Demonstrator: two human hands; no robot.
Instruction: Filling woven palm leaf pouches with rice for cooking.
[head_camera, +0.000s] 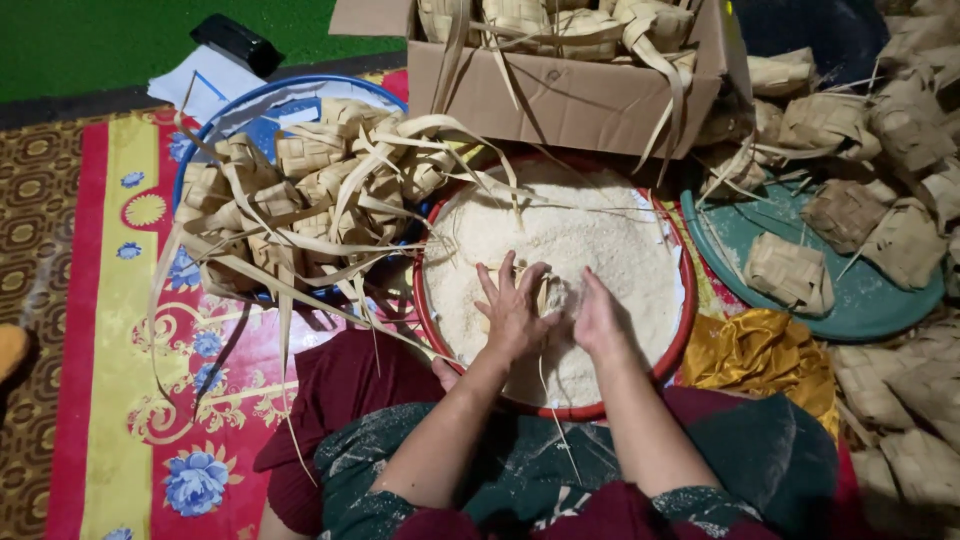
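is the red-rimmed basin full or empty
Nearly full: white rice fills the red-rimmed basin close to its rim, both hands resting in it.

Woven pouch (545, 293) mostly hidden between both hands; cardboard box (560, 95) top cut off

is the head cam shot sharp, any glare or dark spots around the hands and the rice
Head view: both hands, left hand and right hand, look slightly soft over the rice, which is bright and nearly washed out; woven pouches cast hard shadows on the mat; the top right corner falls dark.
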